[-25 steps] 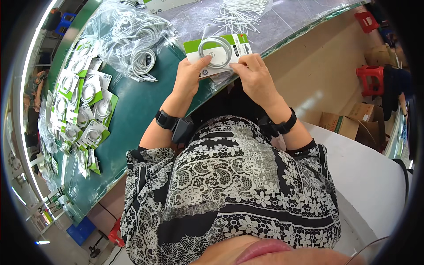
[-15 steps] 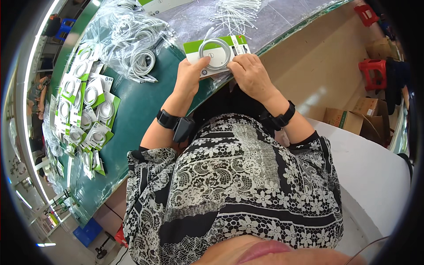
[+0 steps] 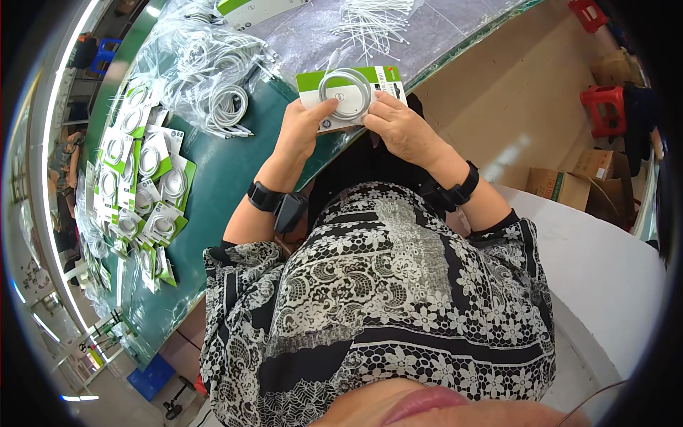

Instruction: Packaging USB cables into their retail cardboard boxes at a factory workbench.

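Observation:
A green-and-white packaging card (image 3: 309, 81) is held over the near edge of the table. On its front lies a coiled light-grey cable (image 3: 346, 73), one end sticking up past the card's top edge. My left hand (image 3: 302, 124) grips the card's lower left, with the thumb pressed on its face inside the coil. At the lower right, my right hand (image 3: 403, 132) is closed, fingertips pinched at the right side of the coil. What exactly lies between those fingertips is partly hidden.
Finished-looking cable cards (image 3: 149, 160) are piled on the green table (image 3: 203, 185) at left. Bagged coiled cables (image 3: 213, 67) lie beyond my left hand. White thin ties (image 3: 373, 21) are spread at the far side. A red stool (image 3: 603, 114) and cardboard boxes (image 3: 558, 186) stand at right.
The card has shifted slightly down and right in view. My right fingertips have moved a little left along the coil's lower right. My left hand keeps its grip.

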A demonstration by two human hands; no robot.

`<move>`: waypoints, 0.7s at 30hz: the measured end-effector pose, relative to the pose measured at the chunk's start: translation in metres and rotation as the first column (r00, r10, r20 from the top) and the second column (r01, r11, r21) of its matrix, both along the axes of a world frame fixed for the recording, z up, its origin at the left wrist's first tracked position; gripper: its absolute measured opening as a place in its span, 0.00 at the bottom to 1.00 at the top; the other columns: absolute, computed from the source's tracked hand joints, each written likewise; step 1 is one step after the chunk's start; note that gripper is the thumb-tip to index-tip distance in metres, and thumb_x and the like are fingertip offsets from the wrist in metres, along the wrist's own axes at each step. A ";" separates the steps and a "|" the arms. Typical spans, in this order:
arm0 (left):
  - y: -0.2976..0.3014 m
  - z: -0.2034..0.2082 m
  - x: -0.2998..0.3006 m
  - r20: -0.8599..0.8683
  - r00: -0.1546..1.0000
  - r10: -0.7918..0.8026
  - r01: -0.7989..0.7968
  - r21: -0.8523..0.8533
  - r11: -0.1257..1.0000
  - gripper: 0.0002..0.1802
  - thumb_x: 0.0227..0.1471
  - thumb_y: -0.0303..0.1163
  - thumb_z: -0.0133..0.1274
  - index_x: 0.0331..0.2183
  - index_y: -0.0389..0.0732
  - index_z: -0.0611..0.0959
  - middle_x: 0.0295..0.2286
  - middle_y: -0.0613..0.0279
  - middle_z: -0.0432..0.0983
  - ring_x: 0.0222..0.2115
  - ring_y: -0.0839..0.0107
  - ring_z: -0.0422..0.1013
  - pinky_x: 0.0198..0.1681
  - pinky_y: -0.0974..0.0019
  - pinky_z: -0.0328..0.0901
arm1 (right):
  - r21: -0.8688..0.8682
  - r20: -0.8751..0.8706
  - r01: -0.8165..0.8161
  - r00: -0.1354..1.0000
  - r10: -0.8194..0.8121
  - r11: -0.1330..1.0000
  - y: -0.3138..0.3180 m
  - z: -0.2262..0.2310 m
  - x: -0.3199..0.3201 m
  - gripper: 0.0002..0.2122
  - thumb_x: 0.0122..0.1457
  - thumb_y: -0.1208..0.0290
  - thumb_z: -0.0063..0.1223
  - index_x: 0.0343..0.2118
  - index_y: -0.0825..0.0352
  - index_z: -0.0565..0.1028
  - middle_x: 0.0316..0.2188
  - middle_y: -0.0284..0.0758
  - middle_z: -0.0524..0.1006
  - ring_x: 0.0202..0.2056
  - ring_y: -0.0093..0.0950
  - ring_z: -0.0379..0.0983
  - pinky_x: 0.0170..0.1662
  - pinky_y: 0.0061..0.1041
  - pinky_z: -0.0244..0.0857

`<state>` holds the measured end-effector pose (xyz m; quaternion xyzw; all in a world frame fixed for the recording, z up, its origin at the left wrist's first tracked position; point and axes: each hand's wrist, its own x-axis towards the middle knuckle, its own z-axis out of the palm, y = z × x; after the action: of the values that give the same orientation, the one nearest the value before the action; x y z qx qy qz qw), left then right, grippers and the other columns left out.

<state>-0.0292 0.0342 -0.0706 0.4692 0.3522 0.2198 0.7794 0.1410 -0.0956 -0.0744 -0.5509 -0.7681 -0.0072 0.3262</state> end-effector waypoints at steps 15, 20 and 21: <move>0.006 0.007 0.006 -0.002 0.999 -0.038 0.038 -0.034 0.999 0.15 0.52 0.24 0.52 0.42 0.27 0.76 0.37 0.49 0.77 0.34 0.62 0.77 0.34 0.61 0.76 | 0.137 0.142 0.147 0.976 -0.166 0.980 0.008 -0.005 0.013 0.18 0.50 0.77 0.50 0.46 0.60 0.75 0.29 0.31 0.70 0.33 0.30 0.69 0.41 0.28 0.66; 0.000 0.018 0.001 0.227 0.973 -0.047 0.116 -0.301 0.946 0.18 0.53 0.26 0.53 0.45 0.28 0.74 0.38 0.52 0.77 0.38 0.62 0.76 0.43 0.60 0.73 | 0.145 0.027 0.172 0.984 -0.178 0.974 0.010 -0.010 0.013 0.15 0.49 0.79 0.50 0.41 0.62 0.77 0.30 0.32 0.72 0.34 0.32 0.70 0.41 0.29 0.67; -0.003 0.014 -0.001 0.359 0.933 0.021 0.137 -0.410 0.902 0.20 0.53 0.27 0.54 0.47 0.29 0.74 0.39 0.53 0.76 0.40 0.63 0.75 0.47 0.61 0.71 | 0.144 -0.022 0.190 0.982 -0.188 0.971 0.011 -0.013 0.012 0.14 0.49 0.79 0.51 0.40 0.63 0.78 0.29 0.32 0.72 0.34 0.32 0.70 0.41 0.30 0.67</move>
<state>-0.0300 0.0315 -0.0568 0.2498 0.2312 0.1945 0.9200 0.1534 -0.0845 -0.0873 -0.5962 -0.7083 -0.0921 0.3666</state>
